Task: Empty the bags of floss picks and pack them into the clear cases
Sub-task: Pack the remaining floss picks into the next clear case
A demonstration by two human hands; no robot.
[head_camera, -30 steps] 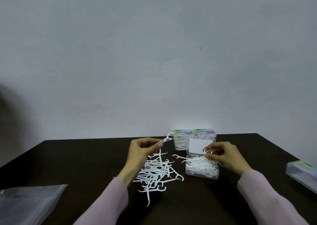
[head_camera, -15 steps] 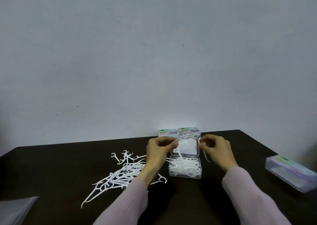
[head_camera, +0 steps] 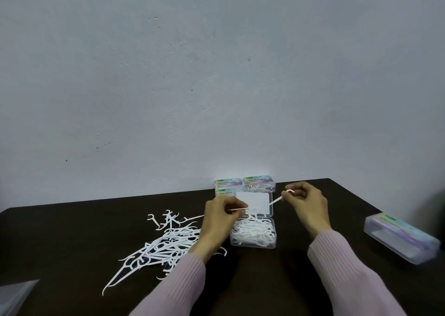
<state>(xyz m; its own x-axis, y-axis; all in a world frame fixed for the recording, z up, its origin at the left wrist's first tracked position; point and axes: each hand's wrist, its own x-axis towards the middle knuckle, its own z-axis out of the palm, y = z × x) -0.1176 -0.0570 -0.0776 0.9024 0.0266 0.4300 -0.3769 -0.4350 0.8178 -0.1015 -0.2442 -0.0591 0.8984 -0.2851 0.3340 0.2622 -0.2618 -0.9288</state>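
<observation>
the right hand (head_camera: 309, 201) pinched one floss pick (head_camera: 281, 196) above the open case (head_camera: 252, 234); the left hand (head_camera: 220, 215) pinched another. packing was midway, the loose pile (head_camera: 163, 246) waiting on the counter (head_camera: 72, 238). next, probably lowering both flat inside.

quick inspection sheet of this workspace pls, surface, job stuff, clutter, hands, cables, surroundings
surface: dark table.
job's things: open clear case part filled with picks, lid up; loose floss picks heaped left of it; closed cases behind.
clutter: plastic bag at near left; another case at right.
hands: left hand pinches a pick; right hand pinches a floss pick.
cables: nothing seen.
surroundings: plain pale wall.
</observation>
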